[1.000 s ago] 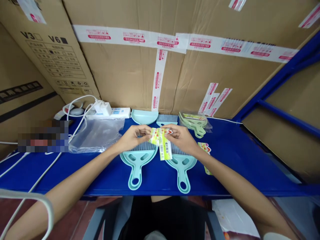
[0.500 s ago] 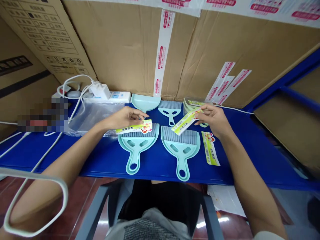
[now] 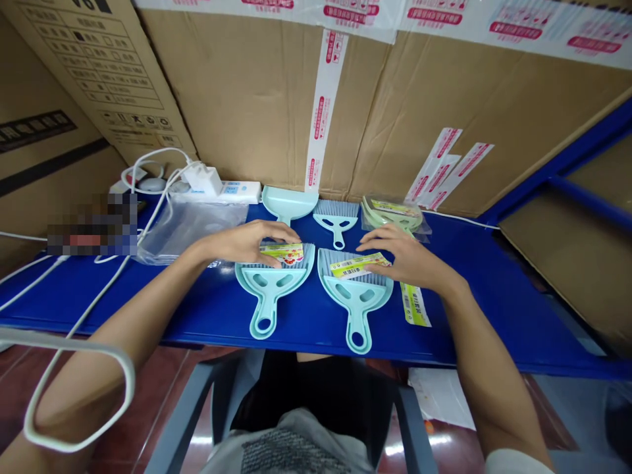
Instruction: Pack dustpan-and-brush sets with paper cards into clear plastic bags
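Note:
Two mint dustpans with grey-bristled brushes nested in them, a left set (image 3: 266,289) and a right set (image 3: 358,303), lie near the table's front edge. My left hand (image 3: 251,243) is over the left set's bristles, thumb and fingers around a yellow-green label card (image 3: 284,253). Over the right set, my right hand (image 3: 402,258) has its fingers spread, with the thumb at the end of another label card (image 3: 358,265) lying slanted across the bristles. A third card (image 3: 415,305) lies on the table, its upper end hidden by my right hand.
Behind are a loose dustpan (image 3: 289,203), a loose brush (image 3: 336,220) and a bagged green set (image 3: 395,214). Clear plastic bags (image 3: 192,227), a power strip (image 3: 239,191) and white cables are at the left. Cardboard (image 3: 247,99) stands behind the blue table (image 3: 207,316).
My right hand has moved down and left, laying its card on the right brush and spreading its fingers. My left hand and its card have shifted slightly over the left set.

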`<state>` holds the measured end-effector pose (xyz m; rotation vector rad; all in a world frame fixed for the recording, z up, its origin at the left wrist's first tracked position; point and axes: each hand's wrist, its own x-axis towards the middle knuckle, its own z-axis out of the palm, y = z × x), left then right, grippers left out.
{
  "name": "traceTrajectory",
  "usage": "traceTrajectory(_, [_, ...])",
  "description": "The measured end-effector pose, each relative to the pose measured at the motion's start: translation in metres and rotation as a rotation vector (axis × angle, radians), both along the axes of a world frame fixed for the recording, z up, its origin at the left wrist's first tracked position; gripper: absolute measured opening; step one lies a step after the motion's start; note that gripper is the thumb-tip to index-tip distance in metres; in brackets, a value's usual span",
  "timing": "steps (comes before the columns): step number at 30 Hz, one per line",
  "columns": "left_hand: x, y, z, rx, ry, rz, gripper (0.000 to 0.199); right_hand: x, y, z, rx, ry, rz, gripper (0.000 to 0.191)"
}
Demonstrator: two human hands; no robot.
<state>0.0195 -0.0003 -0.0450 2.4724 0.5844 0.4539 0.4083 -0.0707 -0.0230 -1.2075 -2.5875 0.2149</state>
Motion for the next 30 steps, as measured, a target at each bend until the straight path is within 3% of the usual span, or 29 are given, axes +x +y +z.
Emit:
traceTrajectory(2, [0.001,0.000,-0.002,0.008,0.008,-0.001,0.052,-0.006,0.000,-0.002,-0.115,-0.002,0.060,0.040])
traceTrajectory(5, [0.003,-0.001,-0.003,0.029,0.033,0.014,0.049,-0.011,0.001,-0.005,-0.174,-0.014,0.038,0.043])
traceTrajectory(20, [0.005,-0.004,-0.002,0.072,0.029,0.005,0.043,-0.021,0.004,-0.018,-0.040,-0.046,0.020,0.051])
traceTrajectory(30, [0.007,-0.006,0.000,0.028,-0.048,0.043,0.044,-0.019,0.007,-0.023,-0.075,-0.033,0.039,0.054])
